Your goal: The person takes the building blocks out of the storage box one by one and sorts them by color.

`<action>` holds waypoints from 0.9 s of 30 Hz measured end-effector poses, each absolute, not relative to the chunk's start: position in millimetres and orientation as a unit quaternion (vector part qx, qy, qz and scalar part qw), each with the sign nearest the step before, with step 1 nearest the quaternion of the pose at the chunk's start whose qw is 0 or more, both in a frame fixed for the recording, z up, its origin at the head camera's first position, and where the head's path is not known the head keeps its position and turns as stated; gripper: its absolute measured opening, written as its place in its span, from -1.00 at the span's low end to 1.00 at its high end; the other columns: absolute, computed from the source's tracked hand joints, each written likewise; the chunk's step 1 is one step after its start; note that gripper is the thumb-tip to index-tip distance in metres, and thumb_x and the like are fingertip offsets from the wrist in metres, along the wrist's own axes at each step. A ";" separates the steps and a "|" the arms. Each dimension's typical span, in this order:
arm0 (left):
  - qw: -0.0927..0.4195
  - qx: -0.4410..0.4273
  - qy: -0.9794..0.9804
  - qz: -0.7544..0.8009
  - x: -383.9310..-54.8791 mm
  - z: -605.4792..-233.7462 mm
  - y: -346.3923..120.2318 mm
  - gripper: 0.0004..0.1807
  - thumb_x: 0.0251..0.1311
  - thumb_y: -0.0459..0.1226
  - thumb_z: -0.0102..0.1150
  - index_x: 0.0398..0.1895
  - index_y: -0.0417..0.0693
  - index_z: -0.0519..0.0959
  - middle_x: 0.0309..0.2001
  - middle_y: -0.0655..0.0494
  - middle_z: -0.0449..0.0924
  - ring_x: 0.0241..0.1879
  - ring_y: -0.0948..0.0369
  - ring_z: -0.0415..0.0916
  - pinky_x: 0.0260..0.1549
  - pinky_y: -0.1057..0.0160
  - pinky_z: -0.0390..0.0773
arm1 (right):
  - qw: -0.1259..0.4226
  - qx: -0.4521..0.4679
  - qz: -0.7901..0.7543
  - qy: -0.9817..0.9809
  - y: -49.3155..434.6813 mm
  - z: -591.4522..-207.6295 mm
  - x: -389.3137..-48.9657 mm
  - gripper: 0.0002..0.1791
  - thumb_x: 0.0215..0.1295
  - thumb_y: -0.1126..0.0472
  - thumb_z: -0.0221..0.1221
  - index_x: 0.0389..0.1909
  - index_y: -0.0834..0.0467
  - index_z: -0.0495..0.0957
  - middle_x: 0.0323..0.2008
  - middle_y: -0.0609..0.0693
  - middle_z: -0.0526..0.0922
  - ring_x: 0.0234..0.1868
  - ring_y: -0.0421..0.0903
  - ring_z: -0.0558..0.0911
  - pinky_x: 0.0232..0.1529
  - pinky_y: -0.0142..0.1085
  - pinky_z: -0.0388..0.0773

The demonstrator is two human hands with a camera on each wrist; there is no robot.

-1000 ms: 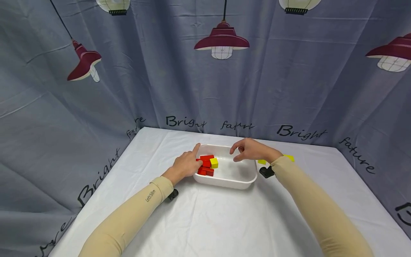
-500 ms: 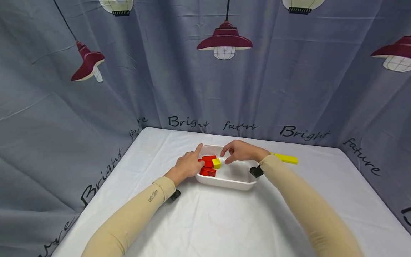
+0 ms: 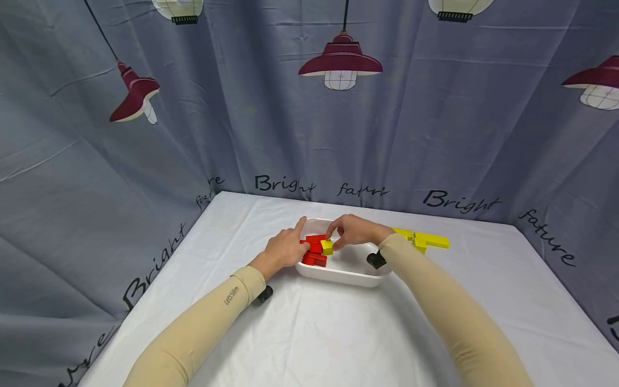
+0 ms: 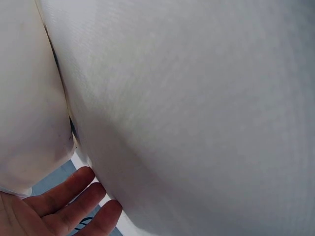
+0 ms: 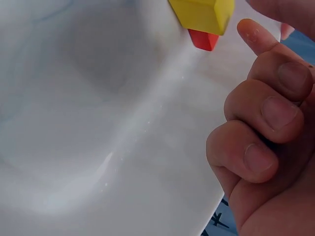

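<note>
A white plastic tray [image 3: 338, 277] sits on the cloth with several red blocks [image 3: 314, 260] at its left end and a yellow block [image 3: 326, 247] beside them. My left hand [image 3: 282, 247] holds the tray's left end, thumb over the rim near the red blocks and index finger pointing along the far corner. In the left wrist view its fingers [image 4: 74, 201] lie by the tray's outer wall. My right hand [image 3: 358, 230] reaches over the tray, thumb and index finger spread around the yellow block. The right wrist view shows a gap between the fingertips and that block; the other fingers are curled in.
More yellow blocks [image 3: 432, 239] lie on the table right of the tray, partly behind the right forearm. A white cloth covers the table [image 3: 319, 333]. A grey curtain [image 3: 271, 118] printed with lamps hangs close behind the table's far edge.
My right hand has moved left over the tray to the yellow block inside it. More of the yellow blocks on the table now show behind the forearm. My left hand stays at the tray.
</note>
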State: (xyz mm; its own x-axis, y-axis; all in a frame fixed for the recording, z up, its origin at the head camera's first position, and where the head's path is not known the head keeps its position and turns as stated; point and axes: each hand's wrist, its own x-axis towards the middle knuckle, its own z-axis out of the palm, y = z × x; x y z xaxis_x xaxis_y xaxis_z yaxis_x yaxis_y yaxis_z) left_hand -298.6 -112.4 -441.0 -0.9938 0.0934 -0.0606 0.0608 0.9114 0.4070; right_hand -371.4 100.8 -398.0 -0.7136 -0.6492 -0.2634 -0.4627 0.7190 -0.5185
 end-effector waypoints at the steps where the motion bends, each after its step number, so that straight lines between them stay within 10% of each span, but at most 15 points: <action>1: 0.041 0.040 0.977 0.207 -298.3 -440.6 -112.2 -0.19 0.35 -0.04 -0.06 0.63 0.21 -0.07 0.26 -0.08 0.51 0.16 0.01 0.50 0.09 -0.10 0.55 | 0.218 -0.309 -0.212 0.901 100.4 -398.6 -371.3 -0.71 0.13 0.21 0.44 -0.10 -0.01 0.72 -0.50 -0.02 0.48 -0.38 -0.08 0.44 -0.34 -0.31 0.35; 27: 0.035 0.042 0.978 0.200 -297.8 -440.4 -112.3 -0.20 0.35 -0.02 -0.07 0.63 0.20 -0.06 0.24 -0.09 0.52 0.15 0.01 0.51 0.06 -0.08 0.57 | 0.198 -0.342 -0.167 0.903 96.1 -407.0 -373.9 -0.73 0.12 0.25 0.43 -0.14 0.07 0.69 -0.44 0.00 0.56 -0.41 -0.11 0.48 -0.35 -0.33 0.45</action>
